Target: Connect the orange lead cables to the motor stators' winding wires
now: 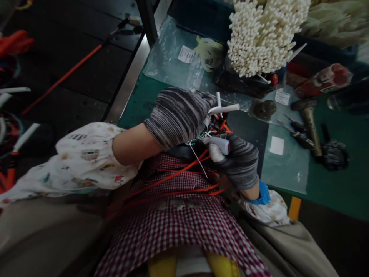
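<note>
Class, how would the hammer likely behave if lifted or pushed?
The hammer would probably feel head-heavy, given its broad head on a slim handle. Its straight handle should stay stiff. The crosswise head would likely stop it rolling.

Both gloved hands bent inward, close together.
The left hand (181,115) points toward two o'clock, back upward; the right hand (238,159), thumb and fingers curled, points toward ten.

Dark seamed floor (72,57), ten o'clock: deep shadow.
Clear flat plastic bag (170,42), twelve o'clock: faint glare.
Beige fabric trousers (52,234), eight o'clock: dim, stretched, soft.
</note>
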{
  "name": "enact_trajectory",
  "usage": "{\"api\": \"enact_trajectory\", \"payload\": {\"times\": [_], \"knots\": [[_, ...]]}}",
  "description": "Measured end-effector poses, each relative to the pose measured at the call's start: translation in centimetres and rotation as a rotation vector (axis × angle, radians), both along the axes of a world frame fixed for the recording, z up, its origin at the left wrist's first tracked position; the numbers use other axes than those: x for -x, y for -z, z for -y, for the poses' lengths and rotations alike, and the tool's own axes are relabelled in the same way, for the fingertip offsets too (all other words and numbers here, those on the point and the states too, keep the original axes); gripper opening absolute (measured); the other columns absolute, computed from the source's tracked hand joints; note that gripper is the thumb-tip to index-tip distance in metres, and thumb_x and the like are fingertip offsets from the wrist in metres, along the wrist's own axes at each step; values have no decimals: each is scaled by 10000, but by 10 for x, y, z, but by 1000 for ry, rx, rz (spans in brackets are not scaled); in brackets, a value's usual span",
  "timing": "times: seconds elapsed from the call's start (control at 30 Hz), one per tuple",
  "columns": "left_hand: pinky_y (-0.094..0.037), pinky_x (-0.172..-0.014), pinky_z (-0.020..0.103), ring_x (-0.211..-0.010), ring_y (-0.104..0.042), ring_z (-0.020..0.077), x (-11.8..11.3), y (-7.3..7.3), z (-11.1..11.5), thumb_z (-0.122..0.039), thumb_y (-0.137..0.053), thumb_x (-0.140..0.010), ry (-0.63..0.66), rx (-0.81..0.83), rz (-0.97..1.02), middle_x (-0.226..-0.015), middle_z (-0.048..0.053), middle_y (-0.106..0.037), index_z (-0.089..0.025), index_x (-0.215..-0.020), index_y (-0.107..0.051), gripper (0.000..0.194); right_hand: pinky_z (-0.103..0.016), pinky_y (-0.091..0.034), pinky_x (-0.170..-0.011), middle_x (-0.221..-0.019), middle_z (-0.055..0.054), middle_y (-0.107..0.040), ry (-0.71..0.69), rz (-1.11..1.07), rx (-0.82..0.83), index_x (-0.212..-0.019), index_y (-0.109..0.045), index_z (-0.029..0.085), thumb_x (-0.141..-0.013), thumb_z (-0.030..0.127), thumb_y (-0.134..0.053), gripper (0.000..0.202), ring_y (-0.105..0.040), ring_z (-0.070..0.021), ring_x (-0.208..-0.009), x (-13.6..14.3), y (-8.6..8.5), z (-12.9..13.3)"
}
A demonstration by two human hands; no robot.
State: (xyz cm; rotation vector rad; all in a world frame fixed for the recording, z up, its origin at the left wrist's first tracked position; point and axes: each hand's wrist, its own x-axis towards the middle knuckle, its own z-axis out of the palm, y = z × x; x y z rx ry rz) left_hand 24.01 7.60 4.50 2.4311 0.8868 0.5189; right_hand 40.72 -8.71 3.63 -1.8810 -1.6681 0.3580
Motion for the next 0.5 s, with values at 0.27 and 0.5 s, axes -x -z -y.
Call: {"api": "enact_trajectory", "payload": {"times": [0.27,0.5], "knots": [[-607,-1223,578,-1343,-758,396,-10,29,-8,-530,-769,-965,-54,74,102,-1128,35,-784,-247,-1222,-767,383,-350,-467,-553,-693,-49,-761,18,-50,-21,-896,-844,249,-1046,553,-683,375,-697,-221,-586,-11,3,-7],[-600,-1185,660,-1072,-823,420,-21,-43,-5,-274,-768,-945,31,-64,-262,-907,50,-779,-202,-1082,-829,166,-365,-432,-592,-727,-67,-754,86,88,-87,-932,-846,253,-1041,590,-671,395,-707,-254,-653,-21,8,-8]]}}
